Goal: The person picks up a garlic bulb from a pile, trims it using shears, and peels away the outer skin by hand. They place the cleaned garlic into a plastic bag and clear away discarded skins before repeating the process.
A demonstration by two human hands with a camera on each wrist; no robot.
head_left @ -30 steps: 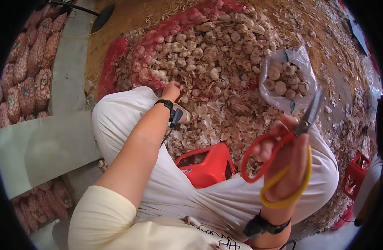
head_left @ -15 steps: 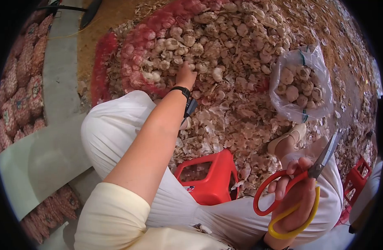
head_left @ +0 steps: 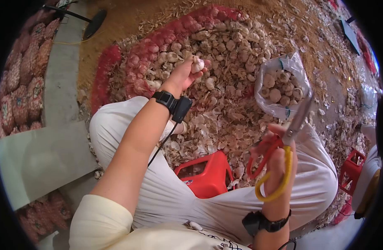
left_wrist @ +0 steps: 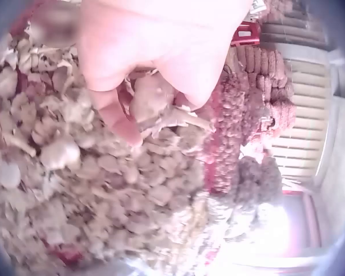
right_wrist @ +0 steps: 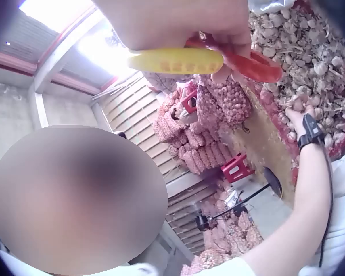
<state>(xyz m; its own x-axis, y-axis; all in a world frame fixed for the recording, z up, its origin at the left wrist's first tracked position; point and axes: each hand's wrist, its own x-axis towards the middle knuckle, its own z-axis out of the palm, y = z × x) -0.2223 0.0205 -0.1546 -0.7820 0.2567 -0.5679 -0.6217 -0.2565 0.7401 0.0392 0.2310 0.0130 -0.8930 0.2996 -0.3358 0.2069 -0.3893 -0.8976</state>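
Observation:
My left hand holds a garlic bulb between thumb and fingers, over the garlic heap. In the left wrist view the bulb sits within the curled fingers, a dry stalk sticking out from it. My right hand, above the right thigh, holds scissors with one red and one yellow handle. Their blades point up and away, toward the clear plastic bag of garlic bulbs. The right wrist view shows the yellow handle across the palm.
Loose garlic skins cover the ground before me. A red plastic stool stands between my legs. Red netting borders the heap at left. Filled mesh sacks are stacked farther left, and another red stool is at right.
My left hand, earlier down in the heap, has turned and come up with a garlic bulb. The right hand still holds the scissors; it has shifted in view as the head view moved.

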